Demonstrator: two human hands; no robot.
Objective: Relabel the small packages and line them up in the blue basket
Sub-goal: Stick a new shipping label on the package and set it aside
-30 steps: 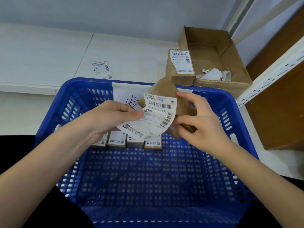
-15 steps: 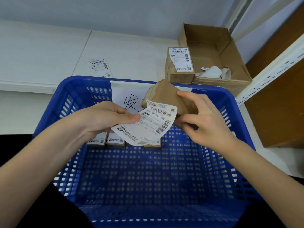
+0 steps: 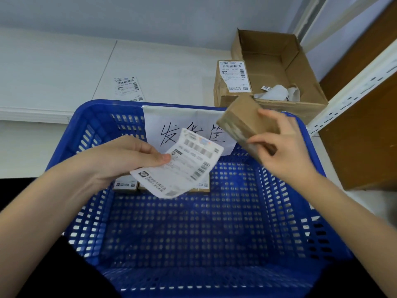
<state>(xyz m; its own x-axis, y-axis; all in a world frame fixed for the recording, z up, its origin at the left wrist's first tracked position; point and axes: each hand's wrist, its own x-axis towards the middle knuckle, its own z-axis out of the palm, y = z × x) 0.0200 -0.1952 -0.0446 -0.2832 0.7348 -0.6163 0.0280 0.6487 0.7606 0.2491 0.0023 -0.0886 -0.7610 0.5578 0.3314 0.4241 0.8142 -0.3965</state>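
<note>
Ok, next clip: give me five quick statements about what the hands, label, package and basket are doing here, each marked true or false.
1. The left hand pinches a shipping label. True.
2. The right hand holds nothing. False: it grips a brown package.
3. The label is stuck flat on that package. False: they are apart.
4. Labelled packages sit in the blue basket. True.
5. The open cardboard box sits inside the basket. False: it stands behind it.

A parcel packing room: shipping labels (barcoded), cardboard boxes, metal racking beside a blue basket.
</note>
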